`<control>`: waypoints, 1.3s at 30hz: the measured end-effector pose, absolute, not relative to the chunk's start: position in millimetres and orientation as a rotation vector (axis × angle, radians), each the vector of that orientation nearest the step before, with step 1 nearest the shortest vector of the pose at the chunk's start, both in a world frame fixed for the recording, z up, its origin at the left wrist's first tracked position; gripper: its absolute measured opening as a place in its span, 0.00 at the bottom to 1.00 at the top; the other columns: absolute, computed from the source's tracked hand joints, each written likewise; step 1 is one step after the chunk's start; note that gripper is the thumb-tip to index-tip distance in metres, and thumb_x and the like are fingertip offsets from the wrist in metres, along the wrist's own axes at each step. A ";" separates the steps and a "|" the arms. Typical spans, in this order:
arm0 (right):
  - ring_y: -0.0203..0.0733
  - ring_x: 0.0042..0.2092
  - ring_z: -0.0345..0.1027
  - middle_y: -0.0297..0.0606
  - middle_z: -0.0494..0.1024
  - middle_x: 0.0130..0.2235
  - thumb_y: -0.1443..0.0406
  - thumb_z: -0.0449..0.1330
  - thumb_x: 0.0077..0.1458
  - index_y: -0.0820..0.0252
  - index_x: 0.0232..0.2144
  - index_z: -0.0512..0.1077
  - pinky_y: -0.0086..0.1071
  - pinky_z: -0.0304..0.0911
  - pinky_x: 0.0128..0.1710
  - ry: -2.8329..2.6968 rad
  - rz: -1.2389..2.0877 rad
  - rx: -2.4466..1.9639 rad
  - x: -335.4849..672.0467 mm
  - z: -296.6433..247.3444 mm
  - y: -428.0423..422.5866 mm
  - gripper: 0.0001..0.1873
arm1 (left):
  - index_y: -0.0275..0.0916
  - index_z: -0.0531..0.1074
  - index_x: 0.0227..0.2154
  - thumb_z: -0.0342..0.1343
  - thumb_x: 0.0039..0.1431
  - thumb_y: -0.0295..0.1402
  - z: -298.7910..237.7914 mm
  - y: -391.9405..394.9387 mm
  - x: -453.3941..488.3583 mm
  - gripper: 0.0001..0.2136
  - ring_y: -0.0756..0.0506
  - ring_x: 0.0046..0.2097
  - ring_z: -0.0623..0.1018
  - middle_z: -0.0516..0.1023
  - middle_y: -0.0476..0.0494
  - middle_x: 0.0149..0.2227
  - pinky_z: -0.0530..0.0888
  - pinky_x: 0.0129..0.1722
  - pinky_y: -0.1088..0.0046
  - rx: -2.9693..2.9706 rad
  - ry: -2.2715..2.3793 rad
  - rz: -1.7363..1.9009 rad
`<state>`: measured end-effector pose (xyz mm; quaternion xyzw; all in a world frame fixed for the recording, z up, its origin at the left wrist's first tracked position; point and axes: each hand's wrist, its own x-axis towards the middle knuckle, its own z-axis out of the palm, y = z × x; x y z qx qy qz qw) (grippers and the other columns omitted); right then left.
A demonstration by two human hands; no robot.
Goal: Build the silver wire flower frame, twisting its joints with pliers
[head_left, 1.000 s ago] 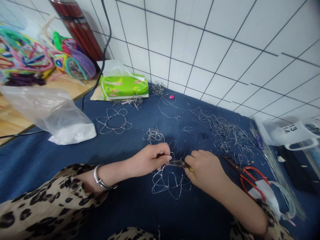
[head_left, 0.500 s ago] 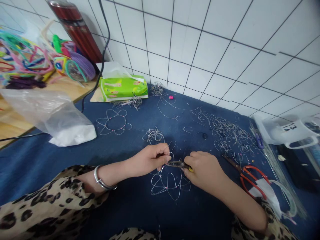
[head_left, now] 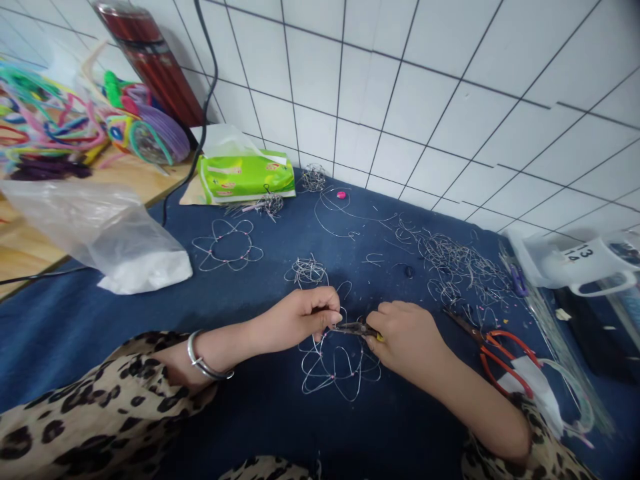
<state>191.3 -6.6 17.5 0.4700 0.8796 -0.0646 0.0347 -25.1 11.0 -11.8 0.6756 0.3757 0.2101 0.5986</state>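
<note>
My left hand pinches the upper left part of a flower-shaped wire frame, whose thin loops carry small pink beads. My right hand is closed round a pair of pliers with a bit of yellow on the grip. The pliers' dark jaws point left and reach the wire right at my left fingertips; the exact bite is too small to make out. The frame's lower petals hang below both hands over the blue cloth. Another wire flower lies flat at the upper left.
Behind my hands sits a small wire coil. Loose wire scraps and orange-handled scissors lie right, near a plastic jug. A green tissue pack, a plastic bag and a red thermos stand left.
Almost nothing differs. The pliers' jaws have turned slightly at the wire, while both hands stay in place and keep their hold.
</note>
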 end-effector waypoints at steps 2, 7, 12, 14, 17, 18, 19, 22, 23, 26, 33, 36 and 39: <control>0.36 0.31 0.61 0.32 0.70 0.27 0.62 0.54 0.51 0.56 0.25 0.69 0.31 0.48 0.31 2.711 -0.206 1.444 191.8 16.7 -6.2 0.07 | 0.37 0.63 0.30 0.47 0.60 0.33 -12.5 11.3 -24.9 0.06 0.54 0.24 0.69 0.65 0.53 0.24 0.68 0.26 0.77 1.543 0.848 0.491; 0.36 0.31 0.61 0.32 0.70 0.27 0.61 0.55 0.51 0.56 0.25 0.69 0.31 0.47 0.31 2.717 -0.233 1.456 192.2 15.5 -5.9 0.07 | 0.36 0.63 0.29 0.48 0.60 0.34 -10.4 11.7 -24.4 0.07 0.54 0.25 0.67 0.65 0.54 0.23 0.65 0.26 0.78 1.541 0.871 0.500; 0.36 0.31 0.60 0.32 0.69 0.27 0.60 0.54 0.52 0.57 0.26 0.69 0.30 0.48 0.31 2.719 -0.248 1.453 191.8 15.4 -5.9 0.08 | 0.36 0.64 0.30 0.48 0.60 0.33 -8.0 10.5 -24.4 0.06 0.54 0.25 0.67 0.66 0.53 0.22 0.63 0.26 0.78 1.545 0.940 0.485; 0.36 0.32 0.60 0.33 0.69 0.27 0.60 0.54 0.52 0.57 0.26 0.69 0.30 0.48 0.31 2.723 -0.253 1.454 191.9 15.1 -5.7 0.09 | 0.36 0.65 0.30 0.48 0.60 0.33 -7.6 10.2 -24.5 0.06 0.53 0.25 0.66 0.67 0.53 0.22 0.62 0.26 0.78 1.534 0.959 0.472; 0.35 0.31 0.60 0.32 0.69 0.27 0.60 0.54 0.53 0.57 0.25 0.69 0.30 0.48 0.31 2.729 -0.272 1.451 192.3 14.7 -5.0 0.09 | 0.36 0.65 0.30 0.48 0.59 0.33 -7.0 10.6 -24.6 0.06 0.53 0.26 0.67 0.67 0.52 0.23 0.62 0.26 0.77 1.530 0.976 0.469; 0.35 0.31 0.60 0.32 0.69 0.27 0.60 0.54 0.53 0.57 0.25 0.69 0.30 0.48 0.31 2.728 -0.283 1.453 192.5 14.6 -4.8 0.09 | 0.36 0.65 0.30 0.48 0.59 0.33 -6.8 10.9 -24.7 0.06 0.53 0.26 0.67 0.67 0.52 0.23 0.62 0.26 0.77 1.530 0.977 0.468; 0.35 0.31 0.60 0.32 0.69 0.27 0.60 0.54 0.52 0.57 0.25 0.68 0.30 0.48 0.31 2.727 -0.294 1.459 192.8 14.7 -4.6 0.09 | 0.36 0.65 0.30 0.48 0.59 0.33 -6.5 11.3 -24.8 0.06 0.53 0.26 0.66 0.67 0.52 0.23 0.62 0.25 0.77 1.532 0.975 0.466; 0.35 0.31 0.60 0.31 0.68 0.27 0.59 0.55 0.52 0.56 0.25 0.68 0.29 0.48 0.30 2.728 -0.334 1.465 193.9 14.9 -4.2 0.09 | 0.37 0.65 0.30 0.48 0.59 0.34 -5.9 12.2 -25.4 0.07 0.53 0.26 0.66 0.67 0.52 0.23 0.62 0.25 0.78 1.546 0.953 0.465; 0.34 0.31 0.60 0.31 0.68 0.27 0.59 0.55 0.52 0.57 0.25 0.68 0.29 0.48 0.31 2.732 -0.344 1.463 194.3 15.0 -4.1 0.09 | 0.37 0.65 0.30 0.48 0.59 0.34 -5.9 12.4 -25.6 0.07 0.53 0.26 0.65 0.67 0.52 0.24 0.62 0.25 0.78 1.556 0.942 0.473; 0.34 0.31 0.59 0.30 0.68 0.26 0.59 0.55 0.52 0.57 0.25 0.69 0.29 0.48 0.31 2.744 -0.355 1.449 195.0 15.5 -3.9 0.09 | 0.36 0.65 0.28 0.49 0.59 0.33 -6.2 12.7 -26.2 0.07 0.53 0.27 0.66 0.66 0.52 0.25 0.64 0.27 0.77 1.616 0.913 0.518; 0.35 0.31 0.60 0.31 0.69 0.27 0.60 0.54 0.53 0.57 0.26 0.69 0.30 0.50 0.32 2.724 -0.316 1.437 192.7 18.8 -4.9 0.09 | 0.36 0.66 0.26 0.50 0.58 0.32 -7.8 14.0 -27.4 0.07 0.52 0.30 0.67 0.66 0.50 0.28 0.65 0.31 0.75 1.754 0.898 0.586; 0.36 0.32 0.61 0.32 0.69 0.27 0.60 0.55 0.52 0.57 0.26 0.69 0.30 0.50 0.32 2.712 -0.289 1.446 191.3 19.4 -6.0 0.09 | 0.36 0.66 0.25 0.50 0.58 0.31 -7.9 13.4 -26.7 0.07 0.52 0.31 0.67 0.67 0.49 0.28 0.65 0.32 0.75 1.781 0.909 0.609; 0.36 0.32 0.61 0.32 0.70 0.28 0.60 0.55 0.52 0.57 0.27 0.70 0.31 0.50 0.33 2.706 -0.274 1.451 190.7 19.7 -6.8 0.08 | 0.35 0.66 0.25 0.50 0.58 0.30 -6.7 11.6 -25.1 0.07 0.51 0.31 0.67 0.67 0.49 0.29 0.66 0.33 0.74 1.788 0.918 0.633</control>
